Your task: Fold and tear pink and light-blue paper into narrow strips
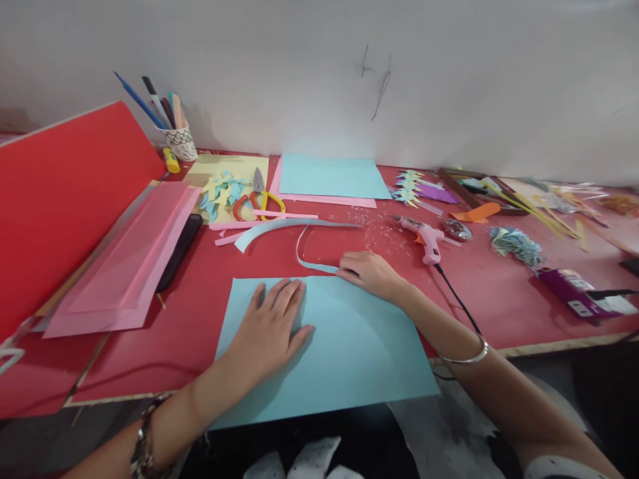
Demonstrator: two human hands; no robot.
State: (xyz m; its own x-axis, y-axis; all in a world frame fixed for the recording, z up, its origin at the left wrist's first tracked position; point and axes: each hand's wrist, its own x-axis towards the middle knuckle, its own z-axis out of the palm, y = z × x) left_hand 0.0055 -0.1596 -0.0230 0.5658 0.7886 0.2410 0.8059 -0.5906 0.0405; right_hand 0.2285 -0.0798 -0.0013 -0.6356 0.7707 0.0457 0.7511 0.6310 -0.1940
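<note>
A light blue sheet of paper (349, 346) lies on the red table, its near edge hanging past the table's front. Flat on the left part of this sheet rests my left hand (272, 326), fingers spread. At the sheet's far edge my right hand (372, 273) has its fingers closed on a thin blue paper strip (317, 267), which curls up and away to the left. Whether the strip is still joined to the sheet under my fingers I cannot tell. Beyond it lies a wider curved pale blue strip (269, 229), with pink paper strips (232, 236) beside it.
Scissors (258, 189) and cut paper pieces (223, 193) lie behind. On the right are a pink glue gun (423, 238) with its cord, a fringed paper bundle (516, 245) and a purple box (574, 289). Pink sheets (120, 266) and a pen cup (180, 141) stand left.
</note>
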